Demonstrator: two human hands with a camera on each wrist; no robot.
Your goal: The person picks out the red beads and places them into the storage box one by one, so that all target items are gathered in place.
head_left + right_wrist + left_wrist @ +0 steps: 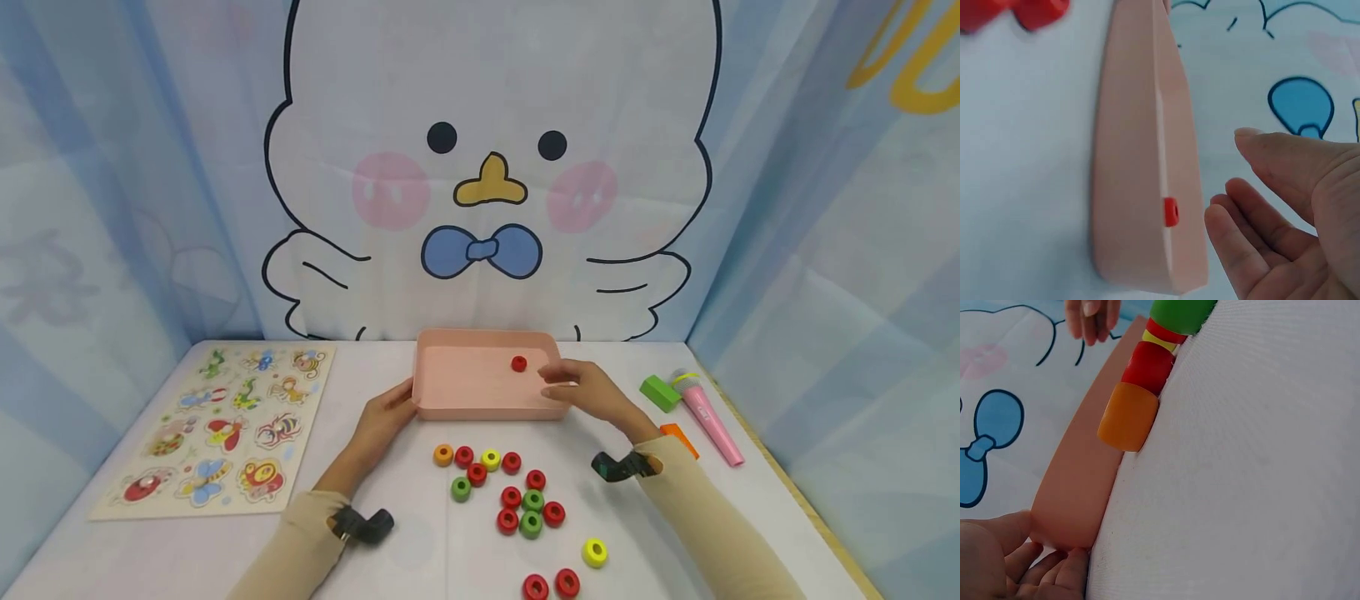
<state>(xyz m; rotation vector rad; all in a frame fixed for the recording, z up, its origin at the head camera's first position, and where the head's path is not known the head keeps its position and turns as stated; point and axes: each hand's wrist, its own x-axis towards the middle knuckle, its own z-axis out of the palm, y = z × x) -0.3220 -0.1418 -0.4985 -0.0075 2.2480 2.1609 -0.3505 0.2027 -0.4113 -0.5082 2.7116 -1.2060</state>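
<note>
Backdrop: pale blue and white curtain [495, 75] fills the upper frame, printed with a white bird, pink cheeks and a blue bow tie.
Surface: white tabletop [420, 567] spans the lower frame.
Puzzle board: insect-patterned board [291, 464] lies flat at the left, bearing colourful creatures in rows.
Left hand: left hand [388, 414] reaches in from the lower left, a black strap device [362, 527] at its wrist; its grip pinches the tray's left end, thumb at the rim and fingers bent against the wall.
Tray: shallow pink tray [465, 379] sits at centre, near the foot of the curtain.
Loose beads: fifteen beads lie scattered below the tray, from an orange bead [443, 454] at their left end, through reds and greens, to a yellow bead [595, 552] at lower right; two reds sit at the bottom edge.
Bead in tray: one red bead [519, 364] rests inside, right of the tray's middle.
Right hand: right hand [592, 392] hovers over the tray's right end, beside that bead; its grip is spread, thumb well away from the fingers.
Toys at right: green block [660, 393], an orange block [682, 442] partly behind the right wrist, and a pink toy microphone [711, 421] slanting toward lower right.
</note>
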